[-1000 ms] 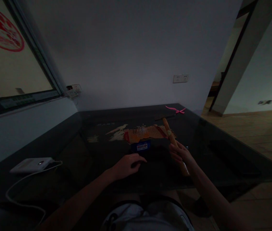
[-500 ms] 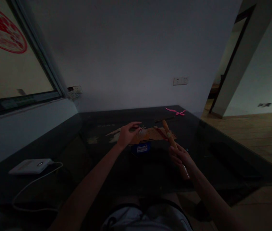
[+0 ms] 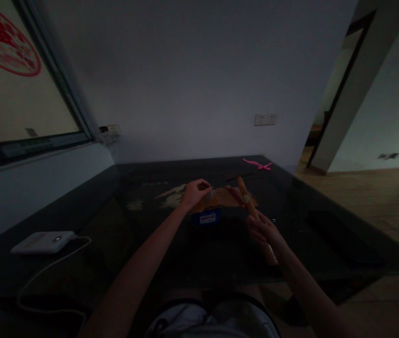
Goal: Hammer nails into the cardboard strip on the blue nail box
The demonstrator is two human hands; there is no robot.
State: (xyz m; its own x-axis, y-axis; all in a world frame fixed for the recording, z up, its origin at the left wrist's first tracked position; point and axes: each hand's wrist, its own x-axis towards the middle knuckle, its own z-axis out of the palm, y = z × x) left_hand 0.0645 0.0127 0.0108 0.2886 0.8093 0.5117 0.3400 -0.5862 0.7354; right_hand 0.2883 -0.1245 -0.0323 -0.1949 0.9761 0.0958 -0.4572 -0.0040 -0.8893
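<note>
My right hand [image 3: 264, 230] is wrapped round the wooden handle of a hammer [image 3: 248, 199]. The hammer's dark thin head points up and away from me, above the table. My left hand [image 3: 196, 192] is closed in a pinch, thumb against fingertips, over a brown, ragged-edged board [image 3: 224, 197]; whatever is between the fingertips is too small and dim to name. A blue box with a white label [image 3: 209, 218] sits at the near edge of the board, just below the left hand. A dark reddish strip [image 3: 235, 195] lies on the board beside the hammer handle.
The dark glossy table [image 3: 171, 253] carries a white power bank [image 3: 44, 242] with a white cable at left. A pink ribbon-like item [image 3: 258, 164] lies at the far right corner. At right is a dark flat object [image 3: 340, 237]. A wall [image 3: 185, 94] stands behind.
My left hand has moved slightly right across the board, and its fingers have drawn together into a pinch. The hammer in my right hand has barely shifted.
</note>
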